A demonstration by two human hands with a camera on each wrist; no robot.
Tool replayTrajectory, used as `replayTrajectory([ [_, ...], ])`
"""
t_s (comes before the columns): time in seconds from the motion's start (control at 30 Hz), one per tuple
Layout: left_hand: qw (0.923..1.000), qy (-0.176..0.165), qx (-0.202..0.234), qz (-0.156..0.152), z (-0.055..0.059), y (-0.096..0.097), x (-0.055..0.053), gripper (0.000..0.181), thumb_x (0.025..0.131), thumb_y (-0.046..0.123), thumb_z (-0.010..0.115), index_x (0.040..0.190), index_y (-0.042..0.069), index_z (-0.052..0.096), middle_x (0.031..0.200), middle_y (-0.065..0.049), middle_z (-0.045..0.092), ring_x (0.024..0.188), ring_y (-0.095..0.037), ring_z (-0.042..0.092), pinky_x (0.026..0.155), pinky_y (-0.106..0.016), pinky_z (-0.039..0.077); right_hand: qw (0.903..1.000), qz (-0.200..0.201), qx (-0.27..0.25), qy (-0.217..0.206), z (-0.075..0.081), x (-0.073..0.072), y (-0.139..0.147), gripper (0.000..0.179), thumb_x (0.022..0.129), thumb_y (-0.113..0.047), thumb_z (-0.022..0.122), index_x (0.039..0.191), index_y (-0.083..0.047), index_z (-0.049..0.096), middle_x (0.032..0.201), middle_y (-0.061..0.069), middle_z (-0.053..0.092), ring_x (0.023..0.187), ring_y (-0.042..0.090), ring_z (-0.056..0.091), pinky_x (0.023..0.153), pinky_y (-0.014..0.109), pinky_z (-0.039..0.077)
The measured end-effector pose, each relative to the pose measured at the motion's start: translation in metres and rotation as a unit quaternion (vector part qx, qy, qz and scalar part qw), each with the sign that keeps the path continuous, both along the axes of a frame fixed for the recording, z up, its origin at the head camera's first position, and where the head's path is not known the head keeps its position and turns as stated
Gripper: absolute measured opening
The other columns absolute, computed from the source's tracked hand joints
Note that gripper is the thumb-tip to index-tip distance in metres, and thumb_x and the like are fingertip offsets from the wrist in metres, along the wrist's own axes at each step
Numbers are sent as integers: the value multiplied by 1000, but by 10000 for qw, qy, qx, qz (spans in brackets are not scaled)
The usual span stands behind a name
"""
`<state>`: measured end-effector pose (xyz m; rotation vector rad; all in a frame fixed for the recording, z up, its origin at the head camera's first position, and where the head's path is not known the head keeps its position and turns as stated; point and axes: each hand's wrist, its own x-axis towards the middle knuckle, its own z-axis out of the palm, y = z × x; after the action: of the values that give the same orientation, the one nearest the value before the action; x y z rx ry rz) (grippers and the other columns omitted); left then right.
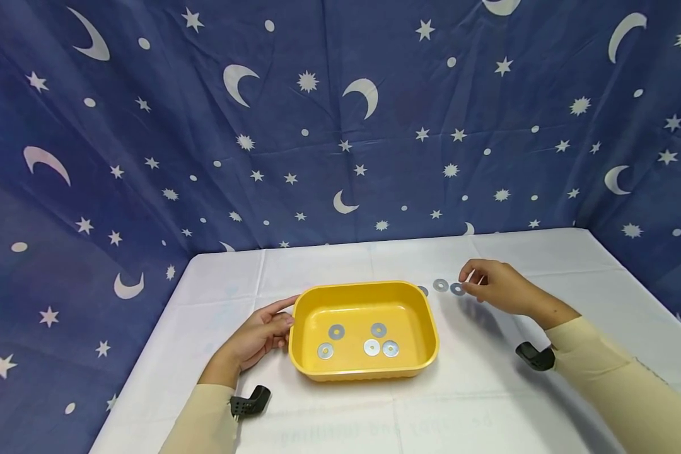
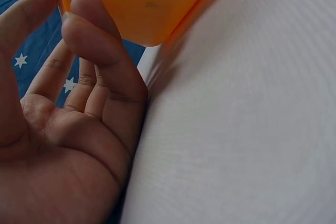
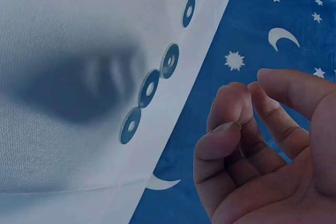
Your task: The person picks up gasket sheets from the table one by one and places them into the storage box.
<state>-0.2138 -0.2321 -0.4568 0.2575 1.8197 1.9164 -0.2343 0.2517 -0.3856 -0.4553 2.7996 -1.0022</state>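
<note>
My left hand rests its fingertips against the left end of a yellow plastic tray. In the left wrist view its fingers are partly bent beside the tray's wall. Several flat metal washers lie spread over the tray's floor. My right hand hovers above the table to the right of the tray, fingers loosely bent, with nothing visible between thumb and fingers. Close to its fingertips, washers lie on the cloth; the right wrist view shows several washers in a row, three of them touching.
A white cloth covers the table. Blue fabric with white moons and stars hangs behind it and on both sides. A black wrist camera sits on the left sleeve, another black wrist camera on the right one.
</note>
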Motion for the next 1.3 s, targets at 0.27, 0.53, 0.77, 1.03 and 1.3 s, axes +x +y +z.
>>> replayTrajectory([
  [0.27, 10000, 13, 9, -34, 1, 0, -1, 63, 99, 14, 60, 156, 10, 32, 92, 3, 63, 73, -8, 57, 63, -18, 49, 9998, -151, 141, -48, -8, -10, 7, 12, 94, -9, 65, 104, -3, 62, 83, 13, 64, 66, 19, 57, 55, 27, 48],
  [0.53, 10000, 52, 14, -6, 1, -1, -2, 64, 99, 16, 61, 156, 10, 32, 92, 3, 63, 72, -8, 58, 62, -18, 50, 9990, -211, 329, -198, -24, -23, 16, 10, 92, -8, 66, 101, -5, 62, 83, 12, 65, 66, 20, 60, 56, 29, 50],
  [0.77, 10000, 41, -3, -17, -1, -1, -1, 63, 100, 15, 60, 156, 10, 32, 93, 3, 64, 72, -8, 58, 62, -18, 50, 9980, -220, 447, -383, -33, -30, 20, 12, 92, -7, 67, 103, -3, 62, 81, 10, 64, 66, 19, 59, 57, 29, 49],
  [1.03, 10000, 3, 3, 2, 1, 0, -2, 66, 98, 17, 63, 156, 11, 33, 92, 2, 63, 72, -8, 58, 62, -18, 50, 9950, -254, 721, -636, -34, -36, 22, 15, 92, -7, 67, 106, -4, 62, 78, 7, 58, 64, 17, 54, 56, 28, 46],
  [1.3, 10000, -4, 57, -20, 0, 0, -1, 66, 98, 16, 62, 156, 10, 31, 94, 2, 64, 72, -8, 58, 61, -18, 49, 9891, -416, 938, -1058, -37, -41, 24, 19, 92, -11, 67, 109, -4, 60, 80, 8, 56, 67, 18, 55, 60, 29, 46],
])
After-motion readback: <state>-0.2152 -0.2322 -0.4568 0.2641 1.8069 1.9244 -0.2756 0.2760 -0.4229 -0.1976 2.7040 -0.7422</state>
